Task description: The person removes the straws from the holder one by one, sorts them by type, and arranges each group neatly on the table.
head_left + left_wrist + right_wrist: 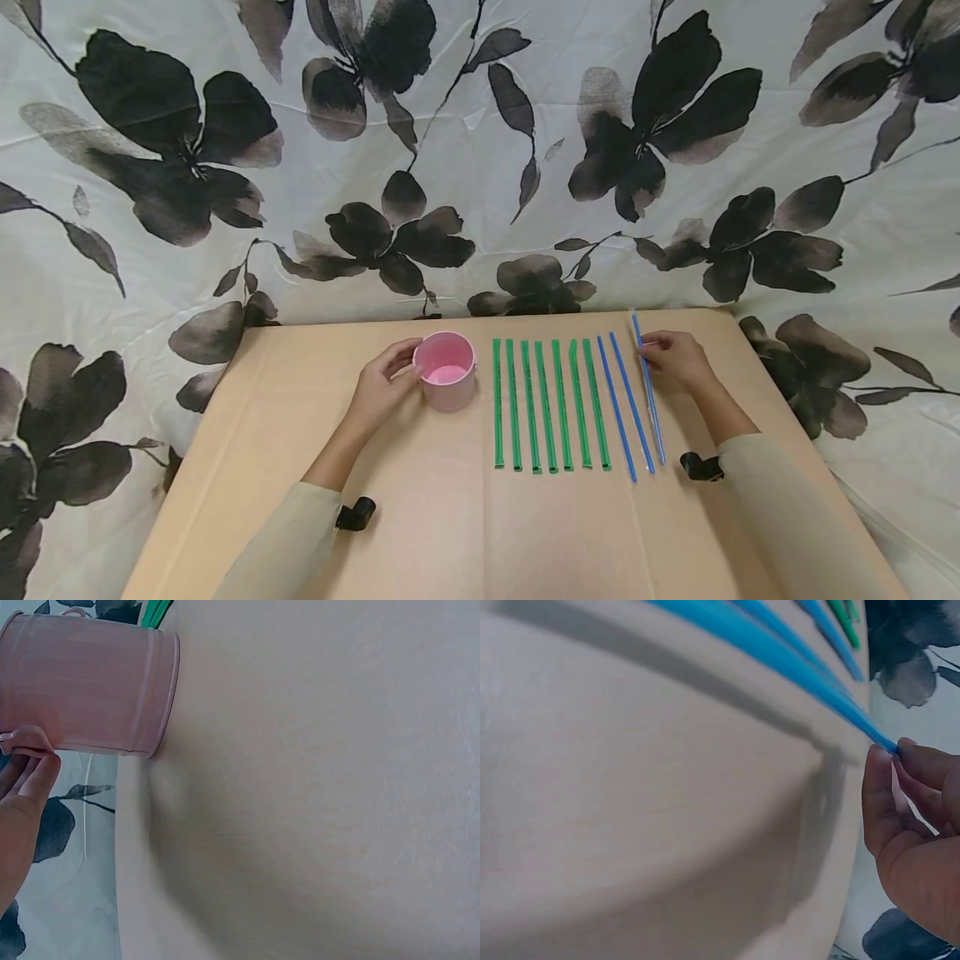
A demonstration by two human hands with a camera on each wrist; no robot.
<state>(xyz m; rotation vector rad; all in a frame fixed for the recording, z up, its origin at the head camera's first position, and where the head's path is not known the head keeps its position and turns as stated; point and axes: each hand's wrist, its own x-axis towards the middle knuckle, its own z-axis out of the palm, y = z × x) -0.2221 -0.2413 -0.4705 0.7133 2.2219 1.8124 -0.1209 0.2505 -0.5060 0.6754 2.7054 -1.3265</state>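
Note:
A pink bucket [451, 397] stands upright on the table, its inside visible from above. My left hand [378, 385] is at its left side, thumb and fingers pinching the small side handle [28, 738]. In my right hand [677, 358], a blue straw [651, 408] is pinched near its far end between thumb and fingertips. The right wrist view shows that straw [776, 661] slanting away from the fingertips, with its shadow beside it on the table. Two more blue straws lie just left of it, one of them the outermost blue straw [617, 408].
Several green straws [531, 408] lie in a row between the bucket and the blue straws. The light brown table [420, 533] ends at a floral cloth [480, 150] hanging behind it. Each wrist wears a small black camera.

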